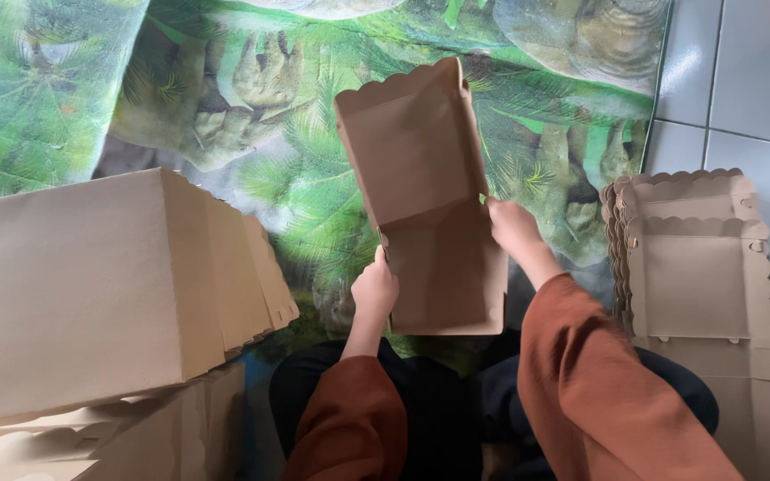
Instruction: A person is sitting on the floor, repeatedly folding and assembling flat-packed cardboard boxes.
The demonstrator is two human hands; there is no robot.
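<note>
Above the lap, over a leaf-printed mat [314, 191], left hand [374, 289] and right hand [513, 224] are each pinching a side of a half-folded cardboard box blank [425, 191]; uneven pulling is risking a torn or crooked crease.

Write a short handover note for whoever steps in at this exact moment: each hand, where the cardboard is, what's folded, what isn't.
Left hand: grips the left edge of the brown cardboard box blank, held up over the lap.
Right hand: pinches its right edge at the fold line.
Done: folded boxes stacked at the left.
Left: this blank is only partly bent, sides not yet up; flat blanks piled at the right, on the edge of the green leaf-print mat.
</note>
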